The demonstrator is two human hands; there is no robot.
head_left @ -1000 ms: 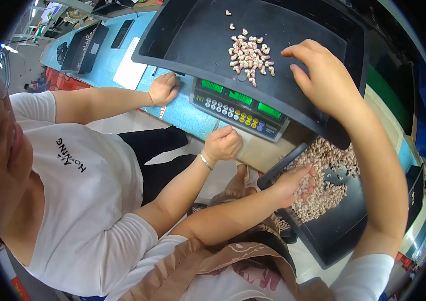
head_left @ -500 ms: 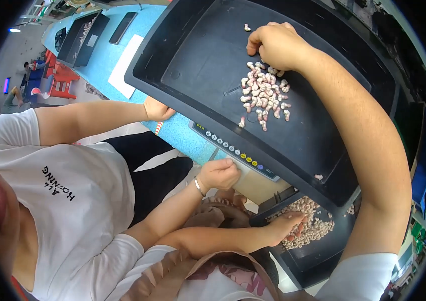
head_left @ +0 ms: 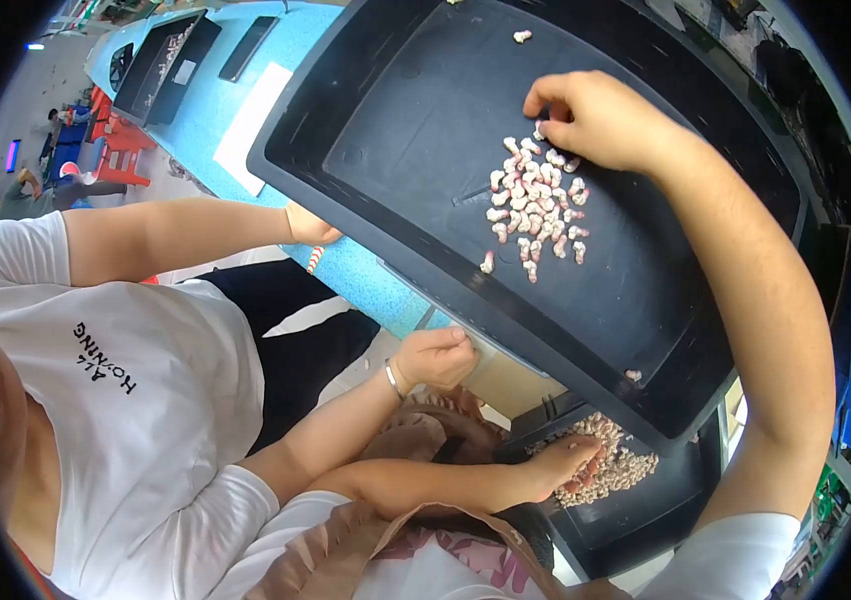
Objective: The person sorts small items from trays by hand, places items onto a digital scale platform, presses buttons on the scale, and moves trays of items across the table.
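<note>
A large black tray (head_left: 415,190) holds a cluster of small knobbly white-and-pink pieces (head_left: 535,205), whose kind I cannot make out. Above the cluster is my right hand (head_left: 605,120), thumb and forefinger apart. One piece lies by the thumb tip, seemingly not gripped. Lower down, my left hand (head_left: 567,465) is cupped with curled fingers at a heap of similar pieces (head_left: 620,470) in a second black tray (head_left: 635,530). Some pieces show against its fingers; its palm is partly hidden.
A co-worker in a white shirt (head_left: 155,370) sits at the left, one closed hand (head_left: 435,357) beside the big tray. On the blue table (head_left: 200,125) lie a phone (head_left: 248,48), white paper (head_left: 253,130) and another black bin (head_left: 170,75). A device's edge (head_left: 465,330) shows under the tray.
My right hand has moved right and slightly down in the view, its thumb and forefinger now visibly apart. The keypad under the big tray has become mostly hidden. My left hand stays at the heap.
</note>
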